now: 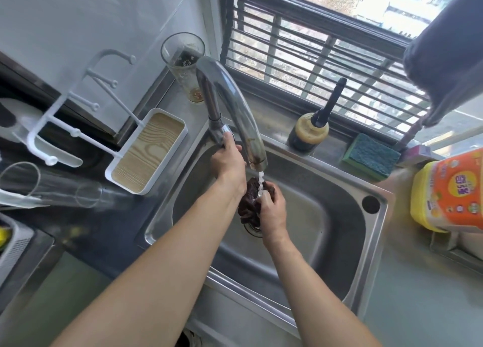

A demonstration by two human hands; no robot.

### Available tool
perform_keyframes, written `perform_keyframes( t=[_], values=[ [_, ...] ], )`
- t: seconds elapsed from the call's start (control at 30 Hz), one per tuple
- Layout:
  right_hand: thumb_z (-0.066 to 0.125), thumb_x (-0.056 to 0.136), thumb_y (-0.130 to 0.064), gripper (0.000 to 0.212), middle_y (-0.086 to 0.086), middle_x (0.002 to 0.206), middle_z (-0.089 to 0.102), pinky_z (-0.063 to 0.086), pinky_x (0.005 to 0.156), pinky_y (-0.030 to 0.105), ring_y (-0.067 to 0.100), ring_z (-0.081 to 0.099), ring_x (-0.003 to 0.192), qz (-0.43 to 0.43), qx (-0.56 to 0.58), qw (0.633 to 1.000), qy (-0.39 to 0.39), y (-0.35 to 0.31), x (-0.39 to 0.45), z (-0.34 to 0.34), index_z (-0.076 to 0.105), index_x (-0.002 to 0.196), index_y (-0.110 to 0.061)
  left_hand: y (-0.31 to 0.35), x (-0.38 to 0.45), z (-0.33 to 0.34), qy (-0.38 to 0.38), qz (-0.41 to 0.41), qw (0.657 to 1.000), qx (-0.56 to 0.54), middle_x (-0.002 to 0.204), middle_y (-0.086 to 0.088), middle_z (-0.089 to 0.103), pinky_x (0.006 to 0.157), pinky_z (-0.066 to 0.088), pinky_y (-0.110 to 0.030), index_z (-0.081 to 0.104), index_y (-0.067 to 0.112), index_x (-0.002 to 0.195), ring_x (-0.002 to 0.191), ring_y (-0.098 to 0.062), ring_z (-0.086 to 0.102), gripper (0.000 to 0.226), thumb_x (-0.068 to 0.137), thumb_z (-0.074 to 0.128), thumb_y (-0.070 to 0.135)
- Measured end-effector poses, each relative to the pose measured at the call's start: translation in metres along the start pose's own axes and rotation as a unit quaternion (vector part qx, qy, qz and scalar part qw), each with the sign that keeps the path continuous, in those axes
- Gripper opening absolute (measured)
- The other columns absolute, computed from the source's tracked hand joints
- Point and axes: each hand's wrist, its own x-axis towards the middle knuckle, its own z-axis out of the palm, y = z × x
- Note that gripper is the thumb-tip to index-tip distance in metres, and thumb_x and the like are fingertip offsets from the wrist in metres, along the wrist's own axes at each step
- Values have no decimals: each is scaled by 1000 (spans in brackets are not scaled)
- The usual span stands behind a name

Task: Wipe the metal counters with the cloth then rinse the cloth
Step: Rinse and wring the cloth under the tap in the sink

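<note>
- The rinsing part of the task is judged to be under way: a thin stream of water (260,183) is seen running from the tap spout (257,161) onto the cloth (249,203).
- The dark, bunched cloth is held over the sink (339,216), just above the drain (252,229), directly under the spout.
- The cloth is gripped by the right hand (271,210), whose fingers are curled round its right side.
- The tap handle (222,133) is grasped by the left hand (228,163), with the fingers wrapped over its end; the flow is presumably being set or held there.
- The wiping of the worktop (418,307) is taken as finished, since the cloth is already at the water; whether every metal surface is clean cannot be told from this view.
- Left to do, by this judgement: the cloth is to be worked and squeezed under the stream, the water shut off, and the cloth wrung out.
- A green sponge (372,155) and a yellow detergent bottle (447,192) are seen at the right of the sink, untouched.
</note>
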Motion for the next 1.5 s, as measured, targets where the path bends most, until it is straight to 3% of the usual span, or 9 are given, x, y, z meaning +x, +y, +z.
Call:
perform_keyframes(
  t=[0.2,0.33,0.43,0.53,0.63,0.9,1.07,1.3,1.5],
  values=[
    [54,76,-22,33,-1,99,73,52,83,22,11,65,91,-10,1,1000,-11,-5,-4,-4,68,107,-20,-48,8,-33,-125,14,967,220,119,-14,70,99,51,-43,69,12,106,110,-30,65,54,92,45,58],
    [55,72,-26,46,0,111,72,56,96,35,17,68,105,-32,-57,998,-24,-1,-3,-11,64,116,-28,-80,-4,-62,-214,-11,942,259,107,-7,68,56,57,-28,57,20,121,82,-14,67,22,102,52,30],
    [51,71,-27,39,-6,101,73,56,97,40,16,67,98,-15,-96,995,14,-5,-2,-22,68,106,-30,-89,2,-78,-210,46,928,304,99,-11,68,54,56,-22,59,14,117,72,-10,68,32,95,47,-5],
    [52,77,-29,31,-6,98,73,55,98,42,20,68,99,3,-117,992,47,-8,0,-30,71,101,-25,-81,2,-86,-180,70,911,364,91,-8,71,65,59,-35,67,22,106,79,-24,70,33,77,52,14],
    [56,93,-21,15,3,102,71,49,96,33,29,65,108,39,-135,988,62,-3,5,-36,67,104,-22,-65,-6,-80,-170,65,940,290,63,-7,64,45,44,-27,69,19,95,51,-23,57,25,78,51,19],
    [65,77,-4,83,0,143,36,41,112,25,12,53,127,-43,-193,973,-122,14,-11,-44,45,149,-39,-34,-46,-61,-296,82,909,280,57,-5,57,33,32,-12,66,3,112,32,-6,44,30,90,49,-6],
    [74,61,-46,51,3,115,60,54,99,44,15,65,105,-106,-167,976,-91,9,-8,-47,71,108,-25,-23,-44,-81,-371,83,869,317,79,-4,68,41,41,-21,65,14,119,54,-14,57,35,85,76,10],
    [72,68,-11,37,10,89,70,54,80,42,16,63,84,-43,7,984,-175,-9,-16,-46,65,104,-6,-41,-4,-118,-356,152,781,490,144,4,47,114,38,-32,38,38,147,132,-6,49,110,52,94,44],
    [65,63,-4,41,13,98,67,48,89,43,27,62,97,17,119,964,-236,-8,-18,-33,67,105,-7,-78,-11,-101,-321,177,831,419,100,10,75,93,56,-36,68,43,104,102,-7,69,53,57,92,44]
  ],
)
